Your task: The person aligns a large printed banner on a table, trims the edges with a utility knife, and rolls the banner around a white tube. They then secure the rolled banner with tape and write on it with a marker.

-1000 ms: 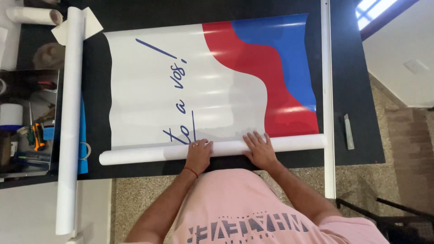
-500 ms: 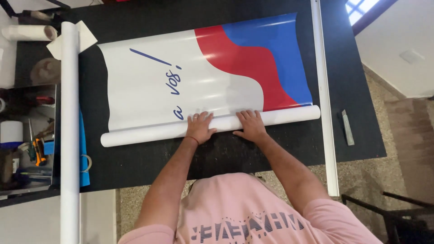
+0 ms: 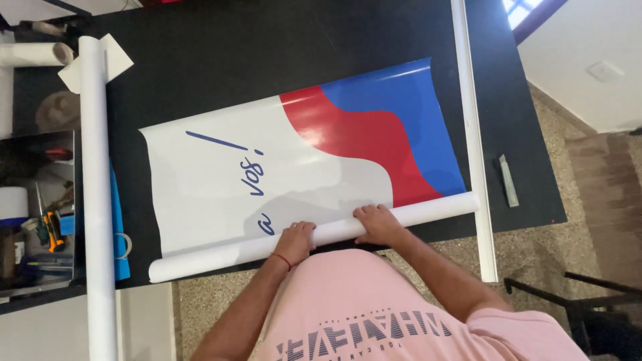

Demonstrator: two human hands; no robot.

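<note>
Pressing rolled poster (image 3: 221, 251) | L hand (image 3: 294, 241) & R hand (image 3: 378, 224) flat, grip released | near table edge (image 3: 535, 224)

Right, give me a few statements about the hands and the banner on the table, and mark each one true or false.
1. Both hands, left hand and right hand, rest on the rolled end of the banner. True.
2. The banner is fully rolled up. False: most of it lies flat on the black table.
3. A long white tube lies to the left. True.
4. The banner is green and yellow. False: white, red and blue.
</note>
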